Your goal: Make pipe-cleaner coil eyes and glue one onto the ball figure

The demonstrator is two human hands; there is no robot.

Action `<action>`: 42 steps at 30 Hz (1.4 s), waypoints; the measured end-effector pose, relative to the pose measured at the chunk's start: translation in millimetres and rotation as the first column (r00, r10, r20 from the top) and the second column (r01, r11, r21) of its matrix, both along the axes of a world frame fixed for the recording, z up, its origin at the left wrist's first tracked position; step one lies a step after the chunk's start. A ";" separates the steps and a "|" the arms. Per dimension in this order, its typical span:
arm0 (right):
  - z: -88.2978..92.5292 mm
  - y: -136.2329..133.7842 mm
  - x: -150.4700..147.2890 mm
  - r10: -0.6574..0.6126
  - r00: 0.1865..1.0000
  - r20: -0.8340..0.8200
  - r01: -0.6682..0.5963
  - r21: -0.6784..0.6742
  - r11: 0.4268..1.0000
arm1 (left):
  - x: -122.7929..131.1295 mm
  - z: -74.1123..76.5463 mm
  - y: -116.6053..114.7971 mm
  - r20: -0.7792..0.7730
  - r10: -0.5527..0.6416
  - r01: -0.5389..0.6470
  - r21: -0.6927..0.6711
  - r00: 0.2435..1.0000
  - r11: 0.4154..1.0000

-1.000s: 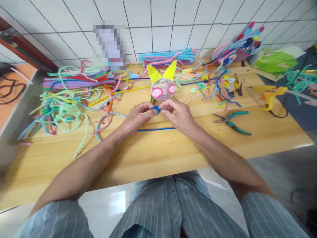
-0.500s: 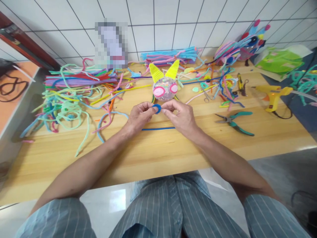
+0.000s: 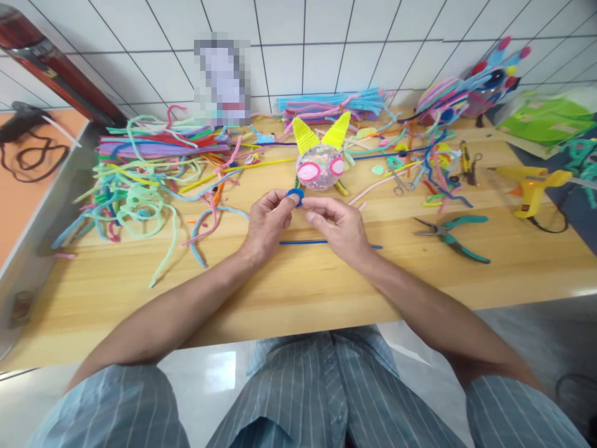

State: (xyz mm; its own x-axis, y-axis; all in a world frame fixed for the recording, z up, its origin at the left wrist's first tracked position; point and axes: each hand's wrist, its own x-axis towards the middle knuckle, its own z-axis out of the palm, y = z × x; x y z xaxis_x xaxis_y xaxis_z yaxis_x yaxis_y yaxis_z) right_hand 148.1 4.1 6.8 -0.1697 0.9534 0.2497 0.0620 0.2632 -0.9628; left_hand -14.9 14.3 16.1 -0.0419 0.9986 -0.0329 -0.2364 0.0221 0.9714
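Between the thumb and fingers of my left hand (image 3: 269,223) is a small blue coiled disc (image 3: 295,198), apparently wound from pipe cleaner. My right hand (image 3: 342,227) is beside it, index fingertip at the disc's right edge and thumb slightly apart. Just beyond my hands stands a clear ball figure (image 3: 321,177) with speckled filling, yellow pointed ears (image 3: 336,130) and pink oval eyes (image 3: 310,172). A straight blue pipe cleaner (image 3: 303,242) lies on the table below my hands, partly hidden by my right hand.
Loose pipe cleaners (image 3: 144,208) lie tangled on the left, with a blue bundle (image 3: 331,102) at the back. Green-handled pliers (image 3: 459,233), a yellow glue gun (image 3: 532,186) and small scissors (image 3: 400,183) lie on the right. A finished-looking figure (image 3: 489,87) stands at the back right.
The right thumb has parted a little from the index finger. The disc in the left hand is tilted slightly differently. The whole view has shifted, with table things appearing farther right.
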 end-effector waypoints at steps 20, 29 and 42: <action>-1.4 13.9 7.0 0.037 0.995 -0.091 -0.041 -0.047 0.998 | 4.4 -0.4 -6.1 0.085 -0.181 0.189 -0.104 0.980 0.976; -1.1 4.6 7.6 -0.112 0.973 0.202 0.055 0.266 0.962 | 8.1 4.3 -16.4 0.108 -0.119 0.132 -0.123 0.987 0.984; 0.6 18.4 18.4 -0.070 0.944 0.321 -0.074 0.414 0.907 | 7.9 -0.3 -11.2 0.123 -0.089 0.106 -0.133 0.988 0.985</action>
State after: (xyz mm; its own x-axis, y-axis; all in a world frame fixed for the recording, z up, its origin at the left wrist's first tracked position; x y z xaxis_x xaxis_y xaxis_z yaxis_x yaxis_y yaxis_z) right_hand 166.5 22.5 7.4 -0.3104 0.7731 0.5532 0.3479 0.6339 -0.6907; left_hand -7.1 3.1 15.8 0.0677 0.9831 -0.1703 -0.3379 0.1832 0.9232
